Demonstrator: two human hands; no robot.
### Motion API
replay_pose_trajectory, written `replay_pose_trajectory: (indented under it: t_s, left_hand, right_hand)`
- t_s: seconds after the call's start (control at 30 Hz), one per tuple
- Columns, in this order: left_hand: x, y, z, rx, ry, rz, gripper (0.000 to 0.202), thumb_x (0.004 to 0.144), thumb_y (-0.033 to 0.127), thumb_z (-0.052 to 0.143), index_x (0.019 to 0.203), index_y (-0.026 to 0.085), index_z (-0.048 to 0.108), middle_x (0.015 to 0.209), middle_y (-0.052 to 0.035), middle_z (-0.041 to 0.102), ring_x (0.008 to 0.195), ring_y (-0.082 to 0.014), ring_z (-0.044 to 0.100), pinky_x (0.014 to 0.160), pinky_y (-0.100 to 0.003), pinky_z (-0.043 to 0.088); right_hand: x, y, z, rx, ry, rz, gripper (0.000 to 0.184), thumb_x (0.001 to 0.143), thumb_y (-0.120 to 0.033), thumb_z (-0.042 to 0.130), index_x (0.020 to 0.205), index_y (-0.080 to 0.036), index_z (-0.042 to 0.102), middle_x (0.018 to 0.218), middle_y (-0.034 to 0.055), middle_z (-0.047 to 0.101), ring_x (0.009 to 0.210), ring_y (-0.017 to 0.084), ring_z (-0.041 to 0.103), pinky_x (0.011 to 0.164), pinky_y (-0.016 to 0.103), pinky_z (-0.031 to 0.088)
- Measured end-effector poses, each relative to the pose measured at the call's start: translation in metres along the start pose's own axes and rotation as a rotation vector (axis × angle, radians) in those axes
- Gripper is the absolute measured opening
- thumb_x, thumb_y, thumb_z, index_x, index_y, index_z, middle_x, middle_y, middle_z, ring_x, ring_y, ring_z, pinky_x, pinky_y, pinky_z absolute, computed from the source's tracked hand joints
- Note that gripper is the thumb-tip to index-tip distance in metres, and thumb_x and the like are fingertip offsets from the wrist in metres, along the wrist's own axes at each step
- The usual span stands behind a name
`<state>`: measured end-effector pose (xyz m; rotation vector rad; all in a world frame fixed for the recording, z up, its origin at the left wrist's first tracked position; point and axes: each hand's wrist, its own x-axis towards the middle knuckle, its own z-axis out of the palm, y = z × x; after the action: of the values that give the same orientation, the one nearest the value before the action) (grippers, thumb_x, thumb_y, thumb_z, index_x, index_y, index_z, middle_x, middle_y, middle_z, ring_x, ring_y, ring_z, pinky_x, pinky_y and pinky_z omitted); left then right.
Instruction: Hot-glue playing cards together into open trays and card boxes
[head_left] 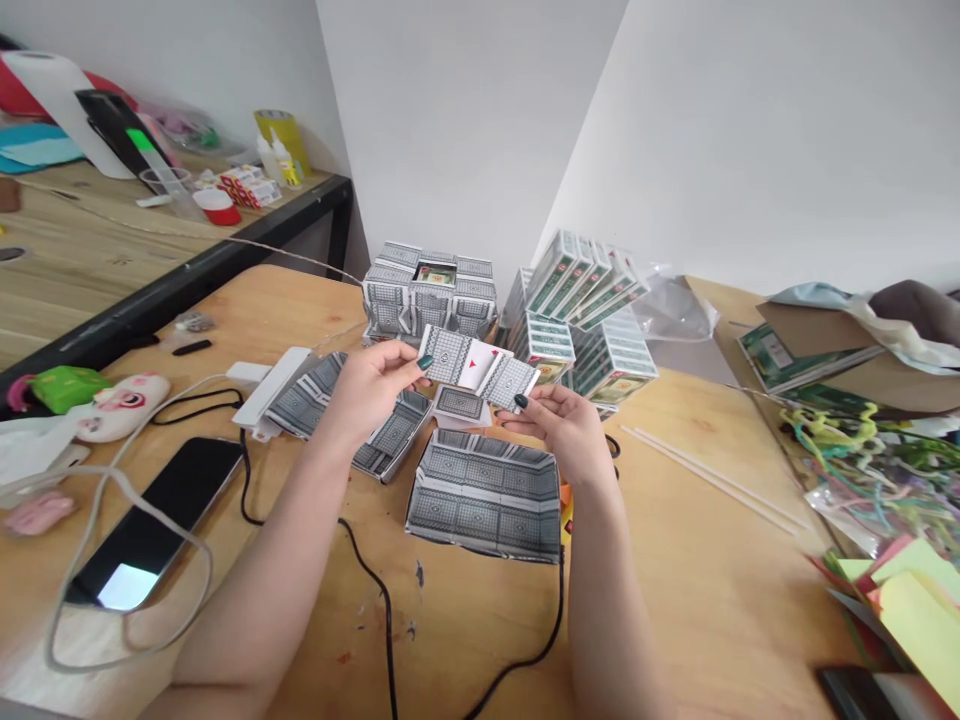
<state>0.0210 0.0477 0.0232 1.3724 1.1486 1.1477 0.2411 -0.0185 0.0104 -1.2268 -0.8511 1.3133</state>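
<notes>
Between my hands is a strip of playing cards, patterned backs at both ends and a white face with red marks in the middle. My left hand pinches its left end between thumb and fingers. The right end is pinched by my right hand. Just below the strip, a stack of playing cards lies on the table. Nearer to me stands an open tray made of cards. Another card-covered tray sits to its left, partly hidden by my left hand.
A card-built box stands at the back, beside stacked card packs. To the left are a phone, a power strip and loose cables. Thin white sticks and coloured paper lie to the right.
</notes>
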Motion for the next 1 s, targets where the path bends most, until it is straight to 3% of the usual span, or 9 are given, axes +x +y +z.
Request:
replay_pose_trajectory:
  t_s: [0.23, 0.53, 0.6, 0.7, 0.8, 0.9, 1.0]
  left_hand:
    - [0.004, -0.004, -0.010, 0.003, 0.080, -0.005, 0.007, 0.069, 0.023, 0.063, 0.072, 0.017, 0.062, 0.063, 0.0009, 0.063, 0.063, -0.0135, 0.060, 0.061, -0.023, 0.044]
    - [0.000, 0.001, -0.002, 0.081, -0.031, 0.005, 0.013, 0.070, 0.029, 0.062, 0.070, 0.017, 0.059, 0.064, 0.0001, 0.062, 0.063, -0.0153, 0.061, 0.063, -0.026, 0.044]
    - [0.000, 0.001, -0.004, 0.107, -0.102, 0.019, 0.014, 0.072, 0.030, 0.061, 0.068, 0.017, 0.058, 0.064, -0.0002, 0.063, 0.063, -0.0149, 0.061, 0.063, -0.026, 0.044]
    - [-0.002, 0.002, -0.005, 0.194, -0.259, 0.006, 0.015, 0.075, 0.029, 0.058, 0.066, 0.017, 0.058, 0.065, -0.0011, 0.065, 0.064, -0.0147, 0.061, 0.064, -0.026, 0.045]
    - [-0.003, 0.000, -0.006, 0.263, -0.415, -0.004, 0.014, 0.077, 0.027, 0.057, 0.068, 0.017, 0.060, 0.067, -0.0025, 0.066, 0.065, -0.0157, 0.062, 0.062, -0.026, 0.047]
    - [-0.003, 0.000, -0.009, 0.239, -0.584, -0.033, 0.011, 0.078, 0.025, 0.054, 0.077, 0.018, 0.062, 0.070, -0.0031, 0.067, 0.065, -0.0160, 0.063, 0.059, -0.027, 0.049]
    - [-0.005, 0.003, -0.011, 0.171, -0.710, -0.102, 0.012, 0.076, 0.026, 0.058, 0.085, 0.020, 0.064, 0.074, -0.0034, 0.068, 0.065, -0.0163, 0.064, 0.057, -0.027, 0.052]
  right_hand:
    - [0.002, 0.000, -0.007, -0.001, 0.039, -0.003, 0.031, 0.064, -0.032, 0.076, 0.079, -0.016, 0.054, 0.071, 0.0045, 0.070, 0.075, 0.023, 0.071, 0.070, 0.031, 0.060]
    - [-0.006, -0.006, -0.002, -0.015, 0.029, -0.023, 0.027, 0.069, -0.031, 0.071, 0.083, -0.018, 0.052, 0.077, 0.0031, 0.069, 0.078, 0.021, 0.070, 0.078, 0.034, 0.057]
    - [-0.005, -0.006, -0.001, -0.019, 0.004, -0.031, 0.030, 0.070, -0.033, 0.071, 0.085, -0.019, 0.050, 0.076, 0.0022, 0.068, 0.074, 0.020, 0.070, 0.075, 0.034, 0.058]
    - [-0.004, -0.005, 0.002, -0.047, -0.068, -0.051, 0.033, 0.073, -0.038, 0.067, 0.092, -0.022, 0.045, 0.072, -0.0005, 0.067, 0.063, 0.019, 0.069, 0.058, 0.031, 0.058]
    - [-0.006, -0.006, 0.005, -0.072, -0.112, -0.141, 0.036, 0.076, -0.037, 0.064, 0.103, -0.027, 0.044, 0.069, -0.0038, 0.064, 0.053, 0.016, 0.065, 0.042, 0.025, 0.051]
    - [-0.010, -0.010, 0.005, -0.113, -0.131, -0.200, 0.038, 0.076, -0.035, 0.063, 0.111, -0.029, 0.049, 0.071, -0.0030, 0.064, 0.049, 0.014, 0.061, 0.039, 0.025, 0.048]
    - [-0.013, -0.014, 0.004, -0.179, -0.150, -0.181, 0.033, 0.076, -0.037, 0.063, 0.107, -0.028, 0.058, 0.065, -0.0021, 0.064, 0.047, 0.016, 0.059, 0.042, 0.030, 0.050]
